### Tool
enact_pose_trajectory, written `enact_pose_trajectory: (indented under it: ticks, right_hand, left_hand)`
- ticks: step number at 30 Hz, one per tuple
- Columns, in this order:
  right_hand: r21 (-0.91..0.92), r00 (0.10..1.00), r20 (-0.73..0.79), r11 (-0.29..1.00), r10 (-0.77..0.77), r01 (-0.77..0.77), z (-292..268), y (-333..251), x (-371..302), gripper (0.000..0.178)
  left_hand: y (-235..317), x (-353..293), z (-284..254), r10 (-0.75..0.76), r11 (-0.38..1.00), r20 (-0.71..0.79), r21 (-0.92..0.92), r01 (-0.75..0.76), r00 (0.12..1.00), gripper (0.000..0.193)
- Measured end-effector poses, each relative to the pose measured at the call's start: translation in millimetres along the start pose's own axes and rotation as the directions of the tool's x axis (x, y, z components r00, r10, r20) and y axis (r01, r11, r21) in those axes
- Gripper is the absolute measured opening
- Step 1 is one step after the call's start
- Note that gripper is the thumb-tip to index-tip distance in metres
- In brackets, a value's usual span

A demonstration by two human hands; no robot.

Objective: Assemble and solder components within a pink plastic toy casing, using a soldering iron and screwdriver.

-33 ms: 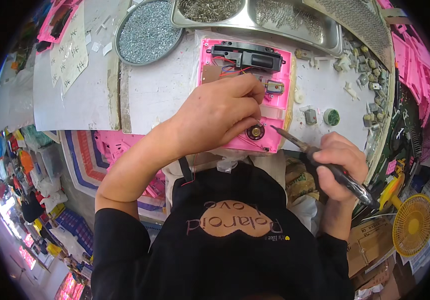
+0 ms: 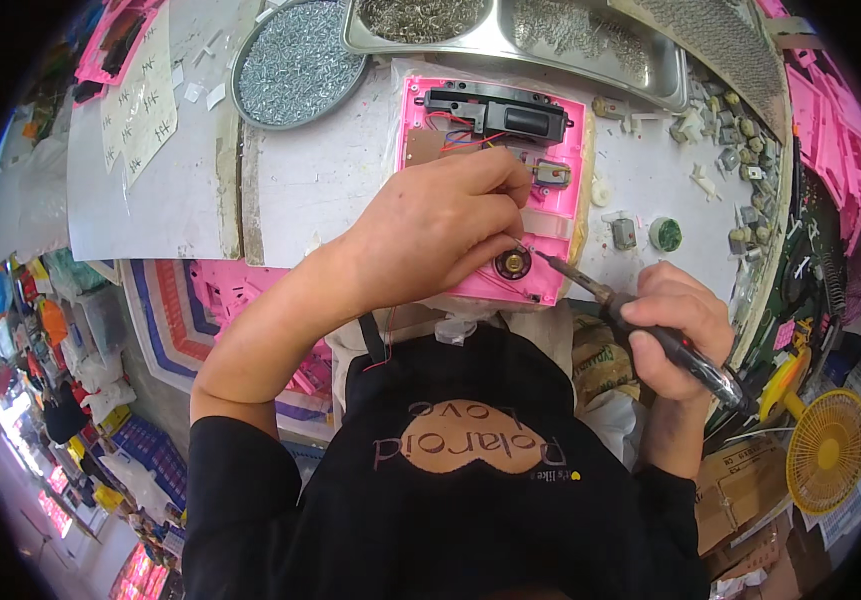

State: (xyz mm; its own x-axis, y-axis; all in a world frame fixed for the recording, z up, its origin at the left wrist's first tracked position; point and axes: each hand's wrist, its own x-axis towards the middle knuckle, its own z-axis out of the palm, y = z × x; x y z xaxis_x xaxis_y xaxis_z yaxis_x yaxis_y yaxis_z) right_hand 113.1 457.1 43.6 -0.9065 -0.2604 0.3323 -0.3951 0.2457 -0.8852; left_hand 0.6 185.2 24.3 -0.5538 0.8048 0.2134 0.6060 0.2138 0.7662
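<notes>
My right hand [image 2: 678, 325] is wrapped round the dark handle of a soldering iron [image 2: 690, 358]. Its metal tip points left and ends beside a small round speaker [image 2: 512, 263]. That speaker sits in the near part of a pink plastic housing [image 2: 548, 252]. Over the housing, my left hand [image 2: 440, 230] is closed in a pinch just above the speaker; whatever thin piece lies between the fingertips is too small to make out. Farther up the housing are a black battery holder [image 2: 533, 122], red and blue wires, a brown board [image 2: 424, 147] and a small motor [image 2: 552, 174].
Right of the housing stand a round tin with green contents [image 2: 665, 234] and a loose motor [image 2: 623, 233], with several more motors along the table's right edge. A bowl of screws [image 2: 300, 65] and a metal tray [image 2: 495, 48] lie beyond. A yellow fan [image 2: 827, 450] is at lower right.
The soldering iron's tip has shifted slightly left, closer to the speaker, along with my right hand. My left hand stays in nearly the same place.
</notes>
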Motion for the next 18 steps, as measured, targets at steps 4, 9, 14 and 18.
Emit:
enact_pose_trajectory:
  ticks: [4, 9, 14, 18]
  right_hand:
    - [0.024, 0.999, 0.035, 1.000, -0.001, 0.000, 7.6, 4.9, 7.0, 0.025]
    - [0.025, 0.999, 0.045, 1.000, -0.011, 0.009, 10.3, 7.1, 12.5, 0.025]
    - [0.023, 0.999, 0.045, 1.000, 0.004, -0.005, 12.4, 6.7, 14.6, 0.025]
    - [-0.001, 0.997, 0.072, 1.000, 0.029, -0.029, 10.9, 5.8, 16.1, 0.024]
  left_hand:
    - [-1.9, -1.9, 0.2, 0.018, 0.999, 0.002, 0.033, -0.018, 1.000, 0.014]
    - [-2.4, -3.0, 1.4, 0.035, 0.998, -0.006, 0.049, -0.035, 0.999, 0.015]
    - [-1.8, -3.0, 3.3, 0.037, 0.998, -0.017, 0.057, -0.036, 0.999, 0.016]
    - [-3.3, -4.2, 5.4, 0.050, 0.997, -0.030, 0.064, -0.048, 0.998, 0.017]
